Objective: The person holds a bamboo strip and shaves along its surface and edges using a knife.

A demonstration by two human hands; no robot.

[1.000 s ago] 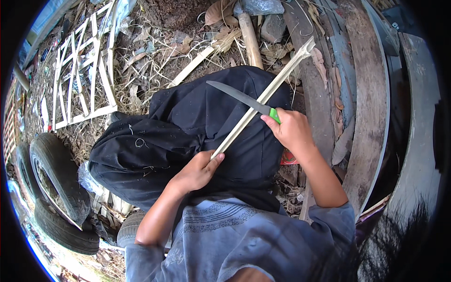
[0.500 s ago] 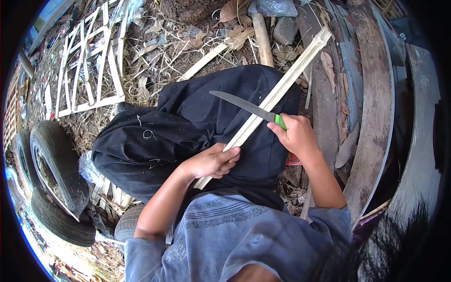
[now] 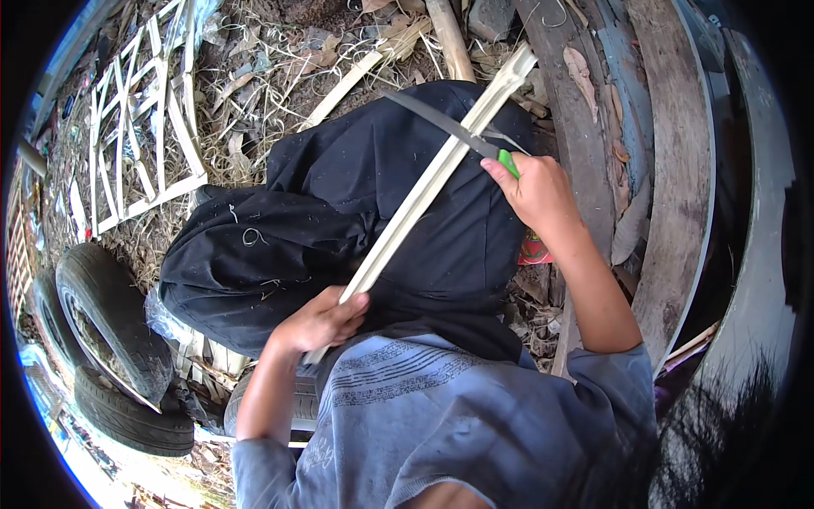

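A long pale split bamboo strip (image 3: 415, 194) lies slantwise over my lap, its jointed end far right. My left hand (image 3: 324, 321) grips it close to its lower end, beside my waist. In my right hand (image 3: 540, 188) is a knife (image 3: 441, 121) with a green handle, most of which the fingers cover. Its grey blade points to the far left and crosses the strip, touching it in its upper part. A thin shaving seems to stand off the strip just right of the blade. My legs in black trousers (image 3: 331, 212) are folded beneath.
Weathered planks (image 3: 670, 144) run along the right. Several old tyres (image 3: 110, 314) stand at the left. A lattice of pale strips (image 3: 140, 127) lies far left among shavings and dry leaves. A wooden stick (image 3: 449, 41) and a stone (image 3: 492, 19) are beyond my knees.
The strip and my left hand have drawn back toward my waist and leftward. The knife has moved up along the strip, nearer its far end. My view has shifted slightly.
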